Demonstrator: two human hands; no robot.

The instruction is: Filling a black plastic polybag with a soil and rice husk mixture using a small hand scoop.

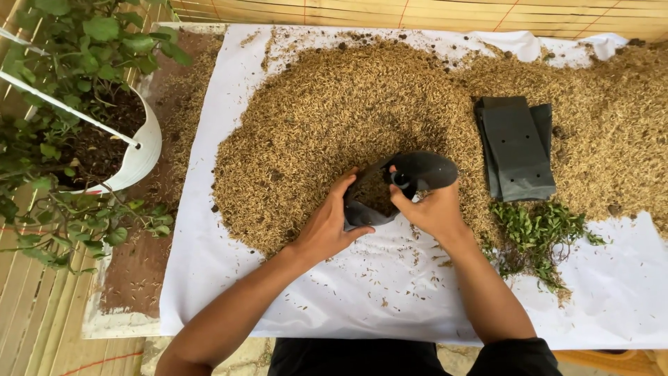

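My left hand (328, 224) grips the near-left side of a small black plastic grow bag (417, 173) that stands at the front edge of a large heap of brown husk mix (334, 118). My right hand (431, 207) pinches the bag's rim on the right, fingers folded over the edge. The bag's mouth is held apart and husk shows inside it. Both forearms reach in from the bottom of the view.
A white sheet (390, 292) covers the ground under the heap. A flat stack of black grow bags (516, 147) lies to the right, with a bunch of green cuttings (539, 233) in front of it. A white pot (142, 153) with a leafy plant stands at left.
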